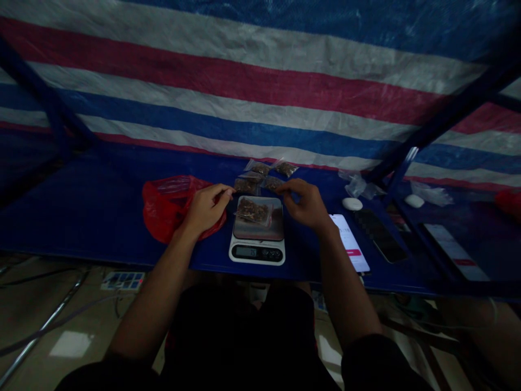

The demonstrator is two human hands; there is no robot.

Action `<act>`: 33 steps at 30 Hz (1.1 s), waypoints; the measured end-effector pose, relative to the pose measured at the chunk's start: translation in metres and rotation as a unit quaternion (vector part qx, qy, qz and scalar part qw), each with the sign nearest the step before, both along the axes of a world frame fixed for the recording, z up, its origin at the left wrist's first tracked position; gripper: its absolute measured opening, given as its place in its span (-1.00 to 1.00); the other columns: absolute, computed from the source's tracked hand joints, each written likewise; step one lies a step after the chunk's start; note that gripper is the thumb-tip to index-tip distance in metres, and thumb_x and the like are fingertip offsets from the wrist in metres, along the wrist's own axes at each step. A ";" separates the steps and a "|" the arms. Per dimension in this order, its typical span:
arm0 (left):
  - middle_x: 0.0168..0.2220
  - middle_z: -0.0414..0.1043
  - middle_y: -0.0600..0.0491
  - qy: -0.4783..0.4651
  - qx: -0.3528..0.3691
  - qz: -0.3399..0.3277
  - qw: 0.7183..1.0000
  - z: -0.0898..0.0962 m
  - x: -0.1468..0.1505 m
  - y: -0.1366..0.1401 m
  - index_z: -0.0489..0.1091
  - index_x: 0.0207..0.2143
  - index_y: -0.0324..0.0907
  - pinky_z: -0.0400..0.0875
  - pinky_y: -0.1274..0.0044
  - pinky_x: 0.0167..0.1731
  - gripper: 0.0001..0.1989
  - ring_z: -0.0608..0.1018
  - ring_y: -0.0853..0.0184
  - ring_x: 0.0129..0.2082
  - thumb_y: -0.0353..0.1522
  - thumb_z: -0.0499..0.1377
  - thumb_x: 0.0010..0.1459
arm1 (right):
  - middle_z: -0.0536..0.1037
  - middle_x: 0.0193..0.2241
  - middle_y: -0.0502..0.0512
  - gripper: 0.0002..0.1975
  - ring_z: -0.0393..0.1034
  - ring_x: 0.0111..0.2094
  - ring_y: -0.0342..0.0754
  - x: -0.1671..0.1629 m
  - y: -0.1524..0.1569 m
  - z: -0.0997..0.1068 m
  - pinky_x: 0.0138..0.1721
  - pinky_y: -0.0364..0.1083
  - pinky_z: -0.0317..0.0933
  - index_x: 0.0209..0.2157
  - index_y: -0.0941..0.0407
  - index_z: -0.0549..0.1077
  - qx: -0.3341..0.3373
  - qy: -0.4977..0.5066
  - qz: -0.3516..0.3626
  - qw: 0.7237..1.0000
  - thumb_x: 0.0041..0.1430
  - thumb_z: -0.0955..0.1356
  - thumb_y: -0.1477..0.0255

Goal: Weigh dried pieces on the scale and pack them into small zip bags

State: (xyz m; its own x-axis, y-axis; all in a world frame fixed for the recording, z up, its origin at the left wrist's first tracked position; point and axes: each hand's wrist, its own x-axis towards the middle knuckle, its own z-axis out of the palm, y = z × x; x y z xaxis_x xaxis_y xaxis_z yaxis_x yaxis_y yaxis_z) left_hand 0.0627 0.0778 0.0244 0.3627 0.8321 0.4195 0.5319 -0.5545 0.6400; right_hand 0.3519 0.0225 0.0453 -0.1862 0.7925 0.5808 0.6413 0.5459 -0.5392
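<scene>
A white kitchen scale (257, 259) stands in front of me, its small display lit. On its plate lies a clear zip bag of brown dried bits (254, 210). Several similar bags lie just behind it, among them a left one (246, 187) and a far right one (286, 168). My left hand (209, 206) is closed, thumb and forefinger together beside the left bag's edge; what they hold, if anything, is too small to see. My right hand (304, 202) is closed too, its fingertips at the edge of a small zip bag (271, 183).
A red plastic bag (160, 212) lies open under and beside my left forearm. To the right are a lit phone (350, 244), a dark phone (380, 236), a white oval case (352, 204) and crumpled clear plastic (358, 186). A striped tarp (244, 81) hangs behind the blue table (101, 217).
</scene>
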 end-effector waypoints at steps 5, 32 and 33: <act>-0.24 0.71 0.02 0.003 -0.018 -0.014 1.000 0.000 0.000 0.000 0.63 -0.12 -0.15 0.53 0.47 -0.13 -0.64 0.68 0.24 -0.27 -0.18 0.08 0.41 | 0.69 -0.06 0.14 -0.52 0.55 -0.02 0.15 -0.001 -0.003 0.002 0.06 0.16 0.36 -0.04 0.05 0.61 -0.016 -0.039 0.048 0.998 0.01 0.33 0.64; 0.08 0.64 -0.13 -0.124 0.032 -0.098 0.987 0.000 0.003 -0.005 0.56 0.09 -0.17 0.50 0.26 0.17 -0.44 0.64 0.05 0.09 -0.04 0.39 0.15 | 0.73 -0.33 0.09 -0.81 0.61 -0.33 -0.02 -0.057 0.026 0.044 -0.27 -0.07 0.44 -0.30 0.11 0.68 -0.209 0.122 0.118 0.963 0.29 0.45 0.30; 0.05 0.65 -0.12 -0.136 0.024 -0.075 0.988 -0.002 0.004 -0.005 0.58 0.06 -0.17 0.50 0.26 0.16 -0.49 0.65 0.06 0.07 -0.06 0.38 0.18 | 0.72 -0.35 0.08 -0.81 0.59 -0.35 -0.03 -0.063 0.031 0.048 -0.30 -0.08 0.43 -0.30 0.11 0.68 -0.215 0.120 0.131 0.960 0.27 0.46 0.28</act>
